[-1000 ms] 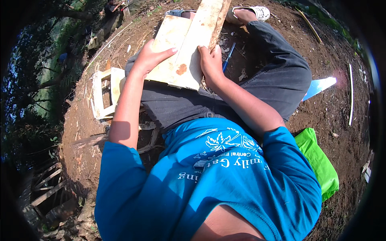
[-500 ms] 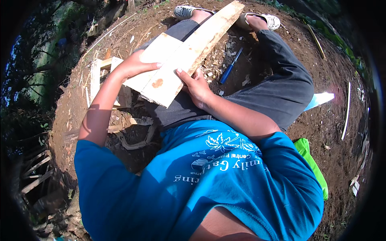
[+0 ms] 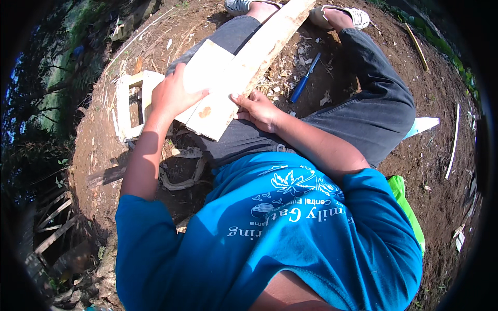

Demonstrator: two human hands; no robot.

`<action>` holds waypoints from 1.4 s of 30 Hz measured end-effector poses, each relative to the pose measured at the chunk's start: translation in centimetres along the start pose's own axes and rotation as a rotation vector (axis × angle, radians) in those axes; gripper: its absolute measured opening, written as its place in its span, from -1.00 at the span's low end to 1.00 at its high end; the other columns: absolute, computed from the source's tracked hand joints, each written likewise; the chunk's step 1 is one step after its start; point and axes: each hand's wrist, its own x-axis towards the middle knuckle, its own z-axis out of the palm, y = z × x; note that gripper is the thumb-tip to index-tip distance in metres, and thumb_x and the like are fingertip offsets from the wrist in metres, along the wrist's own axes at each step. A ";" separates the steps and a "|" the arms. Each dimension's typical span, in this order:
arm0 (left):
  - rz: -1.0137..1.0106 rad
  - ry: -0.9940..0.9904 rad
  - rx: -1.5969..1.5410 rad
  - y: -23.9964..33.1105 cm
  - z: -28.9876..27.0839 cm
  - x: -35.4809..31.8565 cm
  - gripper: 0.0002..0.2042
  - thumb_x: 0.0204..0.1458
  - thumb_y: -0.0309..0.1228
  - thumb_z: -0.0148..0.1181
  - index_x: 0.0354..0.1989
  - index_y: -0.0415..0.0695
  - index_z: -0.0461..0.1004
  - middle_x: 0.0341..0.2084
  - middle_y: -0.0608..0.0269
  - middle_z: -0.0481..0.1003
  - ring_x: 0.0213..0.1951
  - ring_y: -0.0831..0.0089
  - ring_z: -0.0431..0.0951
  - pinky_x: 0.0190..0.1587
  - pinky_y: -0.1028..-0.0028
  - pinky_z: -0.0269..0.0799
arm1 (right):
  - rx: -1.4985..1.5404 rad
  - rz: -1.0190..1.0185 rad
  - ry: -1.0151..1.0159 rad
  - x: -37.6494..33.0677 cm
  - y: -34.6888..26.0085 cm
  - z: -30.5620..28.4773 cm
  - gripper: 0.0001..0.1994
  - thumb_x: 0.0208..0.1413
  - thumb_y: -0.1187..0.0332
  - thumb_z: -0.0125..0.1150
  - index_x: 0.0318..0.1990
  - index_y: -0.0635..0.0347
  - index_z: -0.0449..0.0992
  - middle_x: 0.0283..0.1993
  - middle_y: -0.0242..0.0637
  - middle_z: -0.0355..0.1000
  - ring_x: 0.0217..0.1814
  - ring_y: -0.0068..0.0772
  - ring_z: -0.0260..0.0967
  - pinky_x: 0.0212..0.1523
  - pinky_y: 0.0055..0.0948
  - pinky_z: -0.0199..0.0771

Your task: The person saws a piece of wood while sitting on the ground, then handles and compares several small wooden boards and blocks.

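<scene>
Evidently, from my remote seat, the long board [image 3: 264, 49] is the anchor: it slants over the person's lap [image 3: 244, 139], its far part passing between the shoes [image 3: 359, 18], so the legs probably bear its weight. Along its left side I see the short board [image 3: 207, 59]; whether the two overlap or merely abut, I cannot tell. The left hand [image 3: 174, 96] grips the short board, thumb over its top, likely pressing it toward the long one. The right hand [image 3: 260, 111] pinches the long board's right edge, presumably steadying it against that push. Right of the long board lies a slim blue tool [image 3: 299, 89]; left of it, a pale wooden frame [image 3: 123, 106].
</scene>
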 end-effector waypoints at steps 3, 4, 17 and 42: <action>0.001 0.076 0.066 -0.2 0.9 -0.4 -0.23 -0.09 0.19 0.38 0.12 -0.18 0.37 0.01 -0.08 0.43 0.06 -0.04 0.52 0.04 0.11 0.47 | 0.031 0.011 -0.023 -0.1 -0.3 0.1 -0.49 0.34 0.19 0.24 0.30 0.21 0.25 0.24 -0.17 0.42 0.23 -0.27 0.44 0.14 -0.24 0.51; 0.005 0.058 0.088 0.0 0.7 -0.3 -0.19 -0.10 0.20 0.37 0.14 -0.21 0.35 0.03 -0.07 0.38 0.11 -0.03 0.47 0.08 0.10 0.45 | 0.043 0.017 -0.031 -0.2 -0.4 0.2 -0.50 0.34 0.20 0.24 0.29 0.21 0.26 0.23 -0.17 0.42 0.22 -0.27 0.44 0.14 -0.24 0.51; -0.095 0.397 0.306 5.3 6.8 -0.3 -0.24 0.19 0.01 0.09 0.45 -0.25 0.14 0.29 -0.16 0.22 0.24 -0.05 0.26 0.30 -0.12 0.03 | -0.269 0.039 0.176 0.2 -1.3 0.0 -0.35 0.22 0.17 0.38 0.18 0.61 0.27 0.12 0.06 0.44 0.07 -0.23 0.53 -0.07 -0.32 0.72; -0.115 0.425 0.265 4.2 7.5 -1.0 -0.29 0.25 -0.01 0.03 0.46 -0.21 0.13 0.30 -0.15 0.21 0.26 0.00 0.24 0.29 -0.04 0.03 | -0.863 -0.059 1.599 -28.5 -5.3 -37.0 -0.45 0.31 0.00 0.04 0.21 0.29 0.39 0.19 -0.06 0.48 0.21 -0.06 0.45 0.24 -0.18 0.38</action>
